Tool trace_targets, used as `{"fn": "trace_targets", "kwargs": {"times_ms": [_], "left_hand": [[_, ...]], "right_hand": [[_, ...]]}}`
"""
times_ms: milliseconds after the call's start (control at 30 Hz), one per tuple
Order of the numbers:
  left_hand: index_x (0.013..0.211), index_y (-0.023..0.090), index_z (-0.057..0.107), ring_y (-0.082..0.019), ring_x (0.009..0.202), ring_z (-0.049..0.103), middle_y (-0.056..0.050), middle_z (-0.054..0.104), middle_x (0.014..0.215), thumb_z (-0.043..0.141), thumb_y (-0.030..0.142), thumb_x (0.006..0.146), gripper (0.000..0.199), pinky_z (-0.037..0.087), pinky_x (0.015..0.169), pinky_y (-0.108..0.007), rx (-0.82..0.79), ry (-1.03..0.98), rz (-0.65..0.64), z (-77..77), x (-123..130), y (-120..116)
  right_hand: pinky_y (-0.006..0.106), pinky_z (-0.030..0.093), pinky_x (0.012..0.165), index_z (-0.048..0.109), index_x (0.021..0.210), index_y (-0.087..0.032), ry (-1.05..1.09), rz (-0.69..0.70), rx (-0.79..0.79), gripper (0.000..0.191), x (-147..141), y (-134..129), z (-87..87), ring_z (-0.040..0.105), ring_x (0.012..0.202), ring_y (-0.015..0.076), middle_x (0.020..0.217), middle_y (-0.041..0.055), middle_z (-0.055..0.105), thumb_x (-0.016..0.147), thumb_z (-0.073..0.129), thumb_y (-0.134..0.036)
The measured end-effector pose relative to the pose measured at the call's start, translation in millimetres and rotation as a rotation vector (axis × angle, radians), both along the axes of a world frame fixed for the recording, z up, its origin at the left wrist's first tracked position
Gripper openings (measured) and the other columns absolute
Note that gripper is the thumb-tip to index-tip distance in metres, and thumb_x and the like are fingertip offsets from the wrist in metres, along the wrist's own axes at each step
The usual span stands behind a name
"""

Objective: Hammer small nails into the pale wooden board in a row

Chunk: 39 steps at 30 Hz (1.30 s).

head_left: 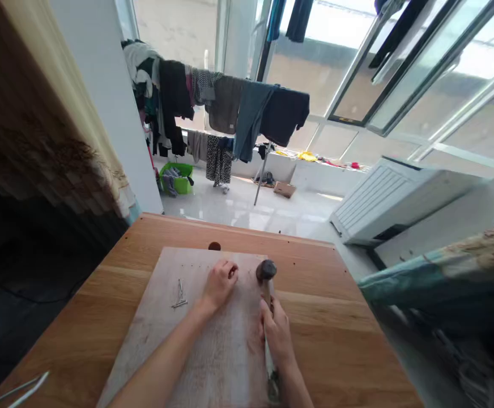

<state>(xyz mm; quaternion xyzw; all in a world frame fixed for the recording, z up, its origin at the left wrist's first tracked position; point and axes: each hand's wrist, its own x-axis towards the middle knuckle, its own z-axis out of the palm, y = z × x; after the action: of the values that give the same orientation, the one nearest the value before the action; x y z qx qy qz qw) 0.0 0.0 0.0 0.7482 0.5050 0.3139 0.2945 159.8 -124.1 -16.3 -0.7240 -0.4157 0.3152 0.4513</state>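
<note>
My right hand [277, 331] is wrapped round the wooden handle of a hammer [266, 270], whose dark head points away from me over the board's right edge. My left hand [220, 284] rests on the pale wooden board [213, 351] with its fingers curled in. Whatever those fingers may hold is hidden. Left of that hand, several loose nails [180, 297] lie in a small group on the board. Small marks or nail heads run in a row near the board's far edge, too small to make out clearly.
The board lies on a brown wooden table [327, 317] with a round hole [214, 246] near its far edge. White-tipped wires or sticks [21, 391] show at the lower left. Beyond stand a clothes rack with laundry [225, 107], a green basin [178, 178] and a white cabinet [383, 198].
</note>
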Motion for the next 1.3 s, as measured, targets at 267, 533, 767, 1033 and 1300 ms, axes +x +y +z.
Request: {"fn": "trace_targets", "kwargs": {"times_ms": [267,533,767,1033,1300], "left_hand": [[0.091,0.021,0.079,-0.018,0.087,0.068,-0.004,0.074,0.093,0.065,0.021,0.092,0.014,0.046,0.079,-0.027,-0.045,-0.005,-0.007,-4.2,2.8,4.4],[0.112,0.024,0.073,-0.015,0.080,0.069,0.000,0.077,0.093,0.065,0.017,0.089,0.026,0.047,0.076,-0.025,-0.077,-0.025,0.075,-6.2,8.1,10.3],[0.111,0.025,0.067,-0.014,0.076,0.069,0.002,0.078,0.092,0.065,0.017,0.088,0.025,0.048,0.073,-0.025,-0.073,-0.043,0.060,-5.5,6.9,7.8],[0.114,0.028,0.065,-0.014,0.076,0.070,0.002,0.078,0.092,0.062,0.014,0.087,0.031,0.049,0.072,-0.025,-0.066,-0.054,0.066,-5.0,7.8,5.4],[0.125,0.027,0.060,-0.014,0.076,0.070,0.002,0.077,0.095,0.060,0.018,0.087,0.039,0.051,0.074,-0.026,-0.068,-0.079,0.056,-9.2,8.0,5.2]], "right_hand": [[0.030,0.048,0.049,0.066,0.107,-0.017,0.063,0.035,-0.012,0.053,-3.6,2.0,3.4,0.060,0.048,0.0211,0.057,-0.0012,0.062,0.089,0.053,-0.065],[0.025,0.036,0.034,0.059,0.108,-0.016,0.191,0.070,-0.009,0.055,-8.6,1.0,9.7,0.042,0.033,0.0135,0.047,-0.0097,0.046,0.090,0.053,-0.067],[0.022,0.035,0.032,0.056,0.123,-0.015,0.309,0.118,0.048,0.061,-13.5,1.8,28.3,0.039,0.034,0.0089,0.060,-0.0098,0.048,0.091,0.054,-0.067],[0.018,0.034,0.030,0.059,0.117,-0.017,0.312,0.235,0.027,0.049,-37.4,19.9,46.6,0.042,0.033,0.0072,0.060,-0.0102,0.048,0.092,0.055,-0.060],[0.019,0.035,0.030,0.057,0.116,-0.017,0.298,0.202,0.027,0.050,-37.5,9.8,40.8,0.040,0.033,0.0080,0.056,-0.0109,0.046,0.094,0.053,-0.062]]}}
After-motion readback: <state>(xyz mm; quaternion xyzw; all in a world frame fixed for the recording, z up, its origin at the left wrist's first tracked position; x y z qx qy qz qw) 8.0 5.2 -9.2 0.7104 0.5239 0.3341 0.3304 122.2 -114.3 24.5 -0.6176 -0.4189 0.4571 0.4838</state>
